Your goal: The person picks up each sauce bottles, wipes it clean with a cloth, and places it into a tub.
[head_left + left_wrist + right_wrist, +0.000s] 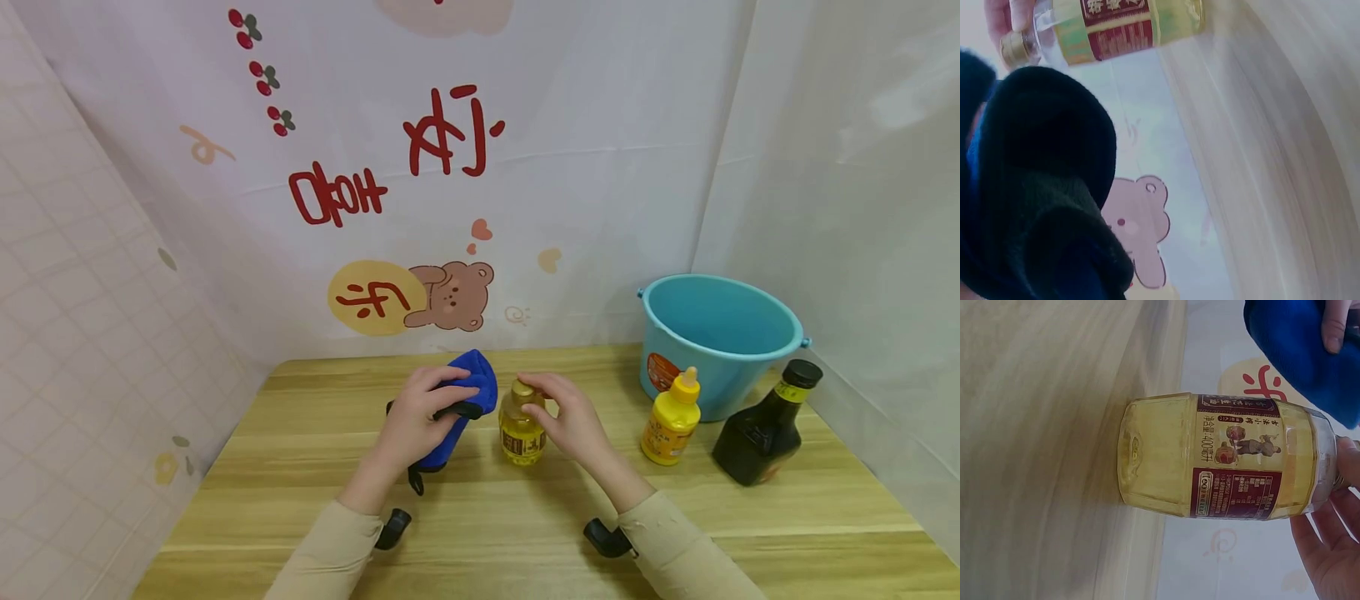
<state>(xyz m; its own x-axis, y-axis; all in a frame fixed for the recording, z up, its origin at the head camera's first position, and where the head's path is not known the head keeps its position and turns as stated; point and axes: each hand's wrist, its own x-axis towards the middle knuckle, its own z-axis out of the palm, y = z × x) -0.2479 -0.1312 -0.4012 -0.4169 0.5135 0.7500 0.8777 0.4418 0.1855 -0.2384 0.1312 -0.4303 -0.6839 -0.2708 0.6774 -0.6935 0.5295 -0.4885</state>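
A blue cloth with black edging (pixel 474 379) is bunched in my left hand (pixel 415 414), whose fingers curl over it. In the left wrist view the dark cloth (pixel 1054 156) fills the near left side. My right hand (pixel 576 423) pinches the gold-capped top of a clear bottle of yellow oil (pixel 522 435). The oil bottle (pixel 1235 459) is upright in the head view, its base at or close to the tabletop; whether it touches, I cannot tell. Cloth and bottle are a small gap apart.
To the right stand a yellow squeeze bottle (pixel 670 425) and a dark sauce bottle with a black cap (pixel 761 442). A light blue bucket (pixel 720 371) is behind them. The wooden table (pixel 487 533) meets a printed white curtain (pixel 600 208) at the back.
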